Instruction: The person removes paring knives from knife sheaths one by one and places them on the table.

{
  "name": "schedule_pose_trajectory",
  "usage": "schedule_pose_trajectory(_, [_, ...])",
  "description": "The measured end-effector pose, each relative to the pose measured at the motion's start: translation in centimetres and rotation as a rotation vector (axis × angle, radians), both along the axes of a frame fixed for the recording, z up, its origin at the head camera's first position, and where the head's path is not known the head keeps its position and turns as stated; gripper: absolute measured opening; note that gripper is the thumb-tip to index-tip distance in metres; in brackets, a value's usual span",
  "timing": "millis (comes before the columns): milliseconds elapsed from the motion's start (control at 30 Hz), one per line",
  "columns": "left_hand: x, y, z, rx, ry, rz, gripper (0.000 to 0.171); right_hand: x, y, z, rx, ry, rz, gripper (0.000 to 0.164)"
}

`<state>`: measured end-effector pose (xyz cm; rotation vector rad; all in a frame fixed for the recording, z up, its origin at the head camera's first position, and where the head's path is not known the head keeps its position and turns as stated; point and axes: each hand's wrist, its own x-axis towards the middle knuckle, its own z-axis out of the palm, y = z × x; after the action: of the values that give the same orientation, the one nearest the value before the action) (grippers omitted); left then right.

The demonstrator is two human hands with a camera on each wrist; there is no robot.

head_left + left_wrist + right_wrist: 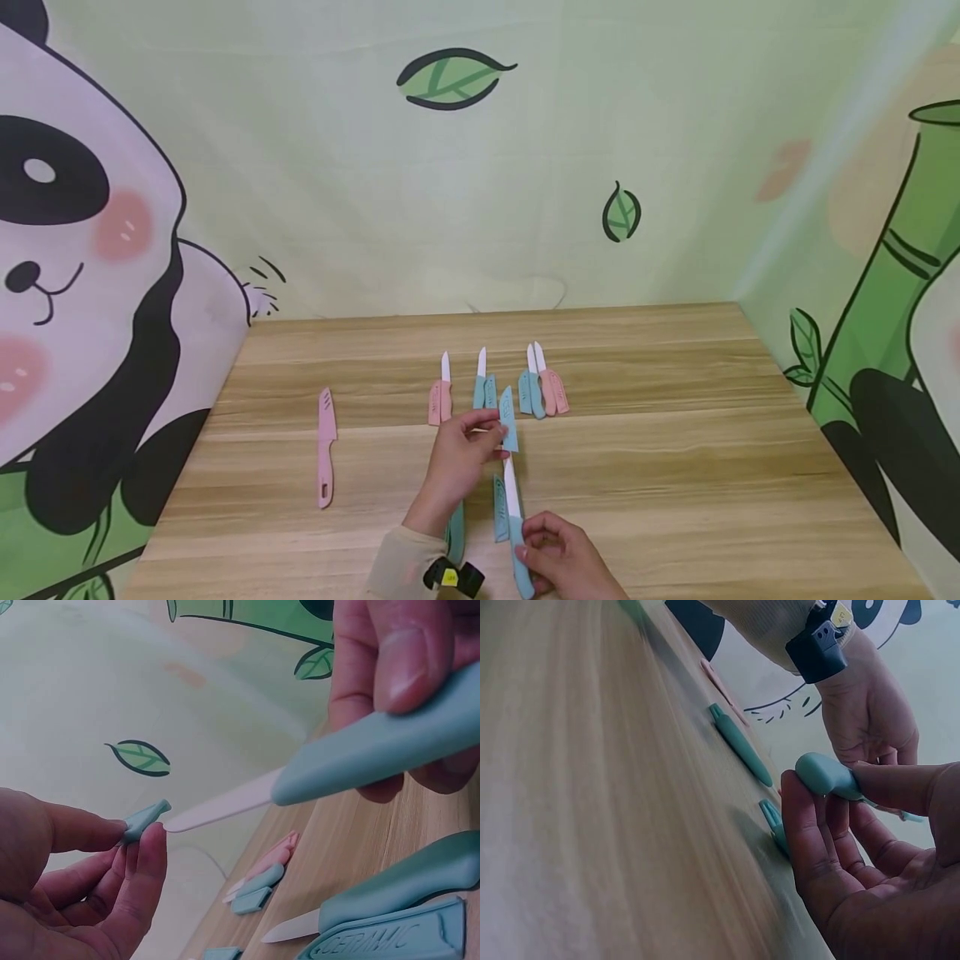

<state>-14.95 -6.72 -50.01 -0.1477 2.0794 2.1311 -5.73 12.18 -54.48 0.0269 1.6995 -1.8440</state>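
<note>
My left hand (459, 454) pinches a light-blue knife sheath (508, 421) between thumb and fingers. In my right hand (564, 557) is the blue handle (519, 554) of a ceramic knife, its white blade (512, 487) pointing toward the sheath. In the left wrist view the tip of the blade (225, 801) is at the sheath's (146, 820) near end; whether it has entered cannot be told. Below the hands a blue sheath (500, 510) lies on the table, and the left wrist view shows a bare-bladed blue knife (397, 889) beside a lettered sheath (394, 934).
Toward the back of the wooden table (660, 500) lie several small pink and blue knives (536, 392) with sheaths beside them. At the left is a pink sheathed knife (327, 450). Partly behind my left wrist is a teal handle (456, 533). A printed panda cloth (337, 183) hangs behind.
</note>
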Motion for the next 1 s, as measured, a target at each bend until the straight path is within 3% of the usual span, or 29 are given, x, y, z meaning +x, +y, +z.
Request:
schedule_pose_trajectory(467, [-0.2,0.3,-0.3,0.008,0.017,-0.012,0.029,-0.2,0.4,-0.4,-0.036,0.017,0.003,0.033])
schedule_pose_trajectory(800, [-0.1,1.6,-0.4,0.009,0.020,-0.046,0.028,-0.5,2.8,-0.7,0.077,0.035,-0.021,0.038])
schedule_pose_trajectory(1000, [0.4,2.7,-0.7,0.003,0.006,-0.064,0.026,-0.8,4.6,-0.8,0.107,0.045,-0.084,0.038])
